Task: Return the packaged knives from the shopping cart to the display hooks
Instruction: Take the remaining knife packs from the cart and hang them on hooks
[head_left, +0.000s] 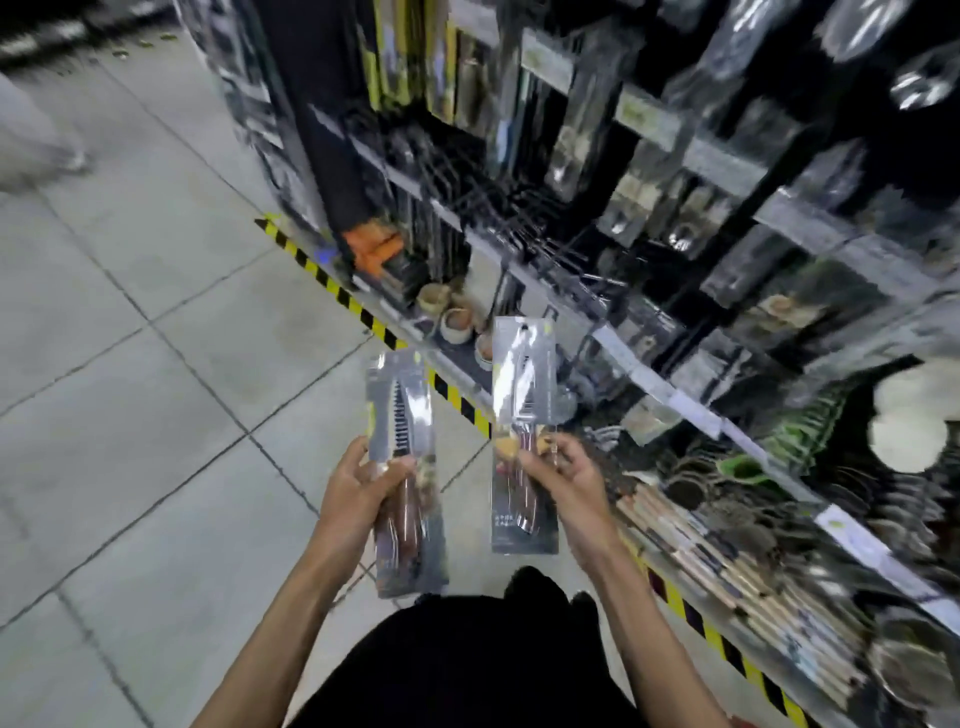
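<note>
The left hand (358, 493), just left of centre in the lower half of the frame, has its fingers wrapped around the handle end of one packaged knife (402, 467), thumb laid across the front of the clear blister. The right hand (566, 488), just right of centre, pinches the second packaged knife (523, 431) at about mid-length, thumb and forefinger closed on the pack and the other fingers curled loosely behind. Both packs stand nearly upright in the picture, long axes running from the wrists up toward the top of the frame, blade ends and hang-tabs uppermost; the two are apart, not touching.

The empty display hooks (524, 228) show as a cluster of dark wire prongs above the packs and slightly right of centre, on the shelving (727, 171) that fills the right side. They lie up and away from both sets of fingers, in line with the packs' long axes. The right hand's pack looks the nearer, its top edge reaching closer to the prongs, so it is probably the one to go on first. The hang-hole itself is too blurred to make out.

Left of the packs the tiled floor (130, 338) is open. A striped hazard tape (332, 283) marks the shelf base. The cart is not in view.
</note>
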